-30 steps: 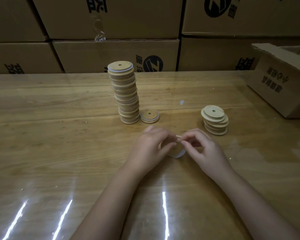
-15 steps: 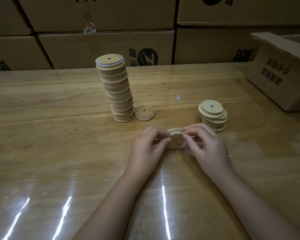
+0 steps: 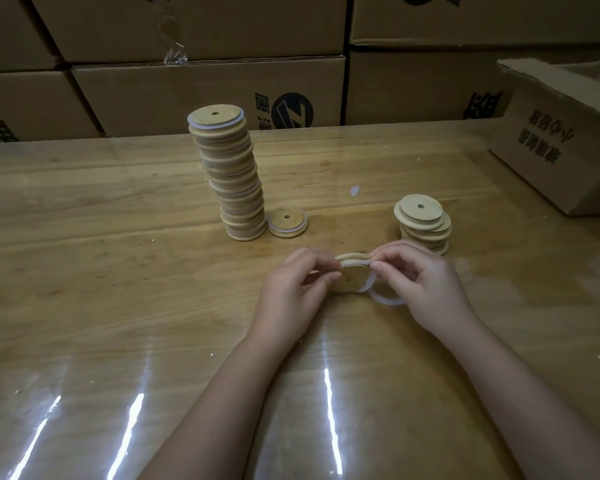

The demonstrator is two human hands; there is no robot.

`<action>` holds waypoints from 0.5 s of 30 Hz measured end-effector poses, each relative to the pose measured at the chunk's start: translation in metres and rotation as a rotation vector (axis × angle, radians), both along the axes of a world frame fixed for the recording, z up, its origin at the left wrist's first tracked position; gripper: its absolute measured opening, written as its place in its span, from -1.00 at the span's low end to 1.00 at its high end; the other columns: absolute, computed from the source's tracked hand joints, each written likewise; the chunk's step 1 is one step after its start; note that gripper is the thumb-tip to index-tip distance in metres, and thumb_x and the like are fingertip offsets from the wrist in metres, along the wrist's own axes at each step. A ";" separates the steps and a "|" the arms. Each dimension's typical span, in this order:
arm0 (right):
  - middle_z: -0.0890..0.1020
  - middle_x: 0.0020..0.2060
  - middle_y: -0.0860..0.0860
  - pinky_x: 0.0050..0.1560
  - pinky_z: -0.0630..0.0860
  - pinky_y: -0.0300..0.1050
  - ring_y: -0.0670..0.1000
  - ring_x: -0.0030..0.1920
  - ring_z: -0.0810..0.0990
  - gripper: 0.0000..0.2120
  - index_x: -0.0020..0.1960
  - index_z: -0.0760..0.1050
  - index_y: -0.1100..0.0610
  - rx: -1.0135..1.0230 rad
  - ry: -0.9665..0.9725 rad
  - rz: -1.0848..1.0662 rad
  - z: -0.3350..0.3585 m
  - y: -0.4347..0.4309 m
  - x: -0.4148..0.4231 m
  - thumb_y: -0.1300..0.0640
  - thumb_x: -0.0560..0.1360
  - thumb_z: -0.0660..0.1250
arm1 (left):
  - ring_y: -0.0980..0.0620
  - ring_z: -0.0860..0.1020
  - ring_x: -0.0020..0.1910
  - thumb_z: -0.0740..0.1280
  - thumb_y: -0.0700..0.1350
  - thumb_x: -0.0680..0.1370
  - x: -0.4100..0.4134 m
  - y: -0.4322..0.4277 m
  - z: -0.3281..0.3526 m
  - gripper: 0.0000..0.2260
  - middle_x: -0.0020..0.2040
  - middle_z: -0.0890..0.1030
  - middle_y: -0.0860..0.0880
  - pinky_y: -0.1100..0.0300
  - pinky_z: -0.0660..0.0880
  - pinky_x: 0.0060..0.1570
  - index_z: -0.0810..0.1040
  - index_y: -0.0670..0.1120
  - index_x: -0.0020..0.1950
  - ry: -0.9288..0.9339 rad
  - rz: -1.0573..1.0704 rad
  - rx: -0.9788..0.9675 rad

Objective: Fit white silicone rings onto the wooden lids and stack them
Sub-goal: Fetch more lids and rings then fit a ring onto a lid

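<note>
- Left hand (image 3: 291, 289) pinching the left edge of a lid (image 3: 350, 282), fingers curled round it, thumb on the near face.
- Lid sitting tilted between both hands, low over the table (image 3: 118, 271), near centre, its small hole facing the camera.
- Right hand (image 3: 426, 289) pinching a ring (image 3: 355, 262) against the lid's top edge, thumb and forefinger pressed together on it.
- Ring running along the top and down the right side of the lid – only partly seated; the lower left part is hidden by the fingers.
- Second ring (image 3: 383, 300) showing as a white loop just below the right fingers; cannot tell if it is being held or lying on the table.
- Tall stack (image 3: 232, 178) of ringed lids standing behind the left hand, leaning a bit.
- Lone lid (image 3: 287, 221) with a ring lying flat, touching the tall stack's base on its right.
- Short stack (image 3: 423, 223) of bare lids sitting just behind the right hand, unevenly piled.
- Open box (image 3: 561, 143) sitting at the table's far right – closed boxes (image 3: 205, 95) lining the back edge.
</note>
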State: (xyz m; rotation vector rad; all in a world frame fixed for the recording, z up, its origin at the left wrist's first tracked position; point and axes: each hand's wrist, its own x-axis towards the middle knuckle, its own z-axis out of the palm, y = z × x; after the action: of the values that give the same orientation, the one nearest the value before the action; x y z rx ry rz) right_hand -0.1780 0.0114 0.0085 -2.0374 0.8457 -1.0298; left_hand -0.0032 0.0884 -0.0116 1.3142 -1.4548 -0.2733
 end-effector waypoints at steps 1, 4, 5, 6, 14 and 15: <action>0.64 -0.14 -0.06 -0.12 0.49 -0.32 -0.14 -0.11 0.58 -0.93 -0.15 0.62 0.18 0.059 0.005 0.022 0.001 -0.002 -0.002 0.30 0.45 0.39 | 0.20 0.55 -0.03 0.41 -0.28 0.46 0.000 0.000 0.000 -0.92 -0.07 0.57 0.11 0.36 0.49 -0.09 0.60 -0.12 -0.11 -0.002 -0.002 0.004; 0.65 -0.13 -0.08 -0.12 0.48 -0.36 -0.16 -0.11 0.59 -0.92 -0.17 0.61 0.13 0.150 0.018 0.052 0.001 -0.007 -0.005 0.28 0.45 0.39 | 0.21 0.54 -0.03 0.42 -0.27 0.45 -0.002 0.000 0.001 -0.91 -0.08 0.58 0.12 0.38 0.48 -0.09 0.60 -0.11 -0.11 -0.003 -0.002 0.012; 0.65 -0.13 -0.08 -0.11 0.48 -0.37 -0.17 -0.11 0.59 -0.92 -0.17 0.61 0.13 0.176 0.011 0.053 0.000 -0.009 -0.006 0.27 0.45 0.40 | 0.21 0.54 -0.03 0.42 -0.27 0.45 -0.002 -0.001 0.001 -0.91 -0.08 0.58 0.11 0.38 0.48 -0.09 0.60 -0.10 -0.11 0.003 -0.006 0.016; 0.65 -0.13 -0.08 -0.10 0.48 -0.39 -0.18 -0.11 0.60 -0.92 -0.18 0.61 0.12 0.198 0.008 0.051 -0.001 -0.010 -0.006 0.27 0.45 0.40 | 0.22 0.54 -0.04 0.42 -0.28 0.45 -0.002 -0.001 0.001 -0.91 -0.08 0.58 0.10 0.39 0.47 -0.09 0.59 -0.10 -0.12 0.009 -0.011 0.019; 0.60 -0.19 0.02 -0.13 0.47 -0.21 -0.03 -0.15 0.57 -0.88 -0.21 0.57 0.13 0.071 0.128 0.037 -0.018 -0.008 0.001 0.28 0.48 0.35 | 0.25 0.52 -0.07 0.38 -0.26 0.48 0.001 0.005 -0.001 -0.61 -0.02 0.53 0.14 0.44 0.43 -0.15 0.45 0.18 0.14 0.097 0.038 0.107; 0.59 -0.20 0.01 -0.14 0.46 -0.24 -0.03 -0.15 0.56 -0.88 -0.21 0.56 0.13 0.050 0.119 0.042 -0.017 -0.007 0.002 0.28 0.47 0.35 | 0.26 0.51 -0.06 0.37 -0.22 0.47 0.001 0.005 -0.001 -0.63 -0.03 0.51 0.15 0.42 0.45 -0.14 0.46 0.15 0.17 0.080 0.045 0.110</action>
State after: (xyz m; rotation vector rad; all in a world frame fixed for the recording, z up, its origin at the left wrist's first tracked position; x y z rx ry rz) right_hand -0.1764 0.0039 -0.0086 -2.0819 0.8771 -0.8629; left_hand -0.0026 0.0931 -0.0126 1.4068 -1.3577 -0.3767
